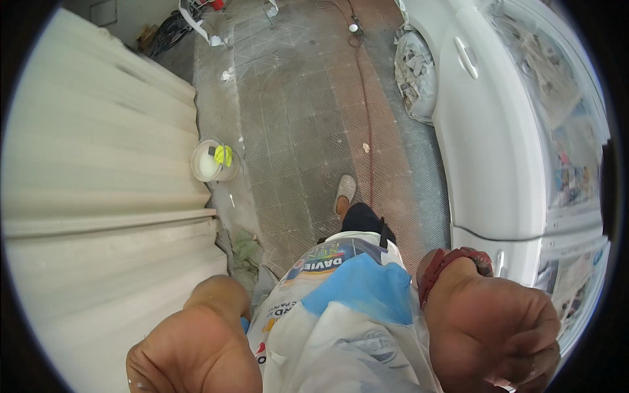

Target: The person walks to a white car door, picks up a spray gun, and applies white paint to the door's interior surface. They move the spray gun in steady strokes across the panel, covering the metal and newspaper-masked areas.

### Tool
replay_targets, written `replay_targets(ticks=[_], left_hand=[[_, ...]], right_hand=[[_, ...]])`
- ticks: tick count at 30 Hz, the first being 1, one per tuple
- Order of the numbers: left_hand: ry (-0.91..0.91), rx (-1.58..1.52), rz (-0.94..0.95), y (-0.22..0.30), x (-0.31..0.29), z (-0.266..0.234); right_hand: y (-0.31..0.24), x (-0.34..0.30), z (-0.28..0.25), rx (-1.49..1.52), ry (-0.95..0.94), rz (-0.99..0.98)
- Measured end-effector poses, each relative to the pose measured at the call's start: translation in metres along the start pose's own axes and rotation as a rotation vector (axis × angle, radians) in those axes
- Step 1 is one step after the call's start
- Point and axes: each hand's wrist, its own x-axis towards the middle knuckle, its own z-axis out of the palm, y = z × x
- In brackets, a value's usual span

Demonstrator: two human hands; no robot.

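Both my hands are raised close to the camera at the bottom of the head view. My left hand (196, 354) shows its wrist and the heel of its palm; its fingers run out of the picture, so what they do is hidden. My right hand (491, 327) has its fingers bent inward at the lower edge, and whatever they may hold cannot be made out. A red band (440, 268) circles the right wrist. Between the hands hangs my white shirt (367, 354) with coloured print and a blue patch (360, 288).
A white car (491, 150) stands along the right, its wheel (417, 75) wrapped in sheeting. Pale corrugated panels (105, 144) line the left. A bucket (213, 162) holding a yellow cloth (223, 155) sits beside them. A red hose (365, 98) runs across the tiled floor (288, 124).
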Motion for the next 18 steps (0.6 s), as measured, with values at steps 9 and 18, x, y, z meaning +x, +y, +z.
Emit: replay_targets(ticks=[9,18], left_hand=[[0.03,0.124,0.04,-0.294,-0.022,0.047],[0.147,0.103,-0.063,-0.612,-0.175,0.035]], right_hand=[[0.284,-0.068,0.032,0.079,-0.175,0.06],[0.586,-0.295,-0.099,-0.8,-0.561,0.498]])
